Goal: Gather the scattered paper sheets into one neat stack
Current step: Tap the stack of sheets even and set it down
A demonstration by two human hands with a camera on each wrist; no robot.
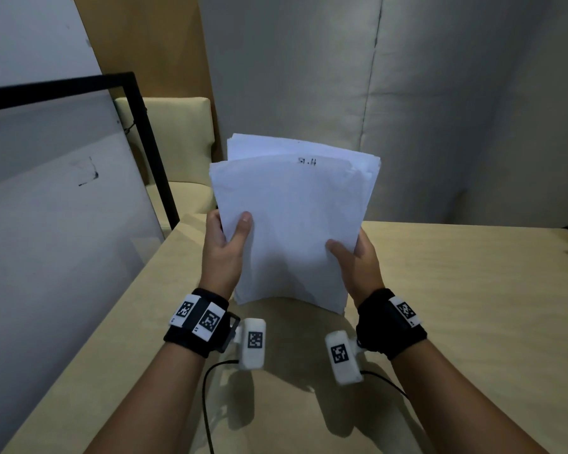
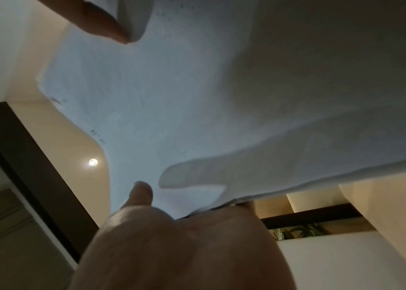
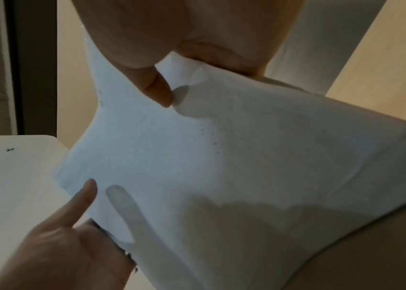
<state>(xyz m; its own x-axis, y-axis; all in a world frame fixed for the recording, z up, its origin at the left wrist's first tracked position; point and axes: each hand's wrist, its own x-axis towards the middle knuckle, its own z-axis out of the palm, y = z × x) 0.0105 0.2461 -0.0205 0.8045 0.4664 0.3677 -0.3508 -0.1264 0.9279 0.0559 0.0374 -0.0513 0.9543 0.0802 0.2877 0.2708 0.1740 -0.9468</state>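
A black-framed white board [image 1: 56, 198] leans at the left of the pale wooden table [image 1: 473, 306], with a cream upholstered chair [image 1: 177, 139] behind it and grey fabric panels [image 1: 407, 93] at the back. The stack of white paper sheets [image 1: 292, 224] stands upright, its lower edge on the table, upper edges uneven. The left hand [image 1: 225, 247] grips its left edge, thumb across the front sheet; the right hand [image 1: 354, 257] grips the right edge likewise, fingers behind.
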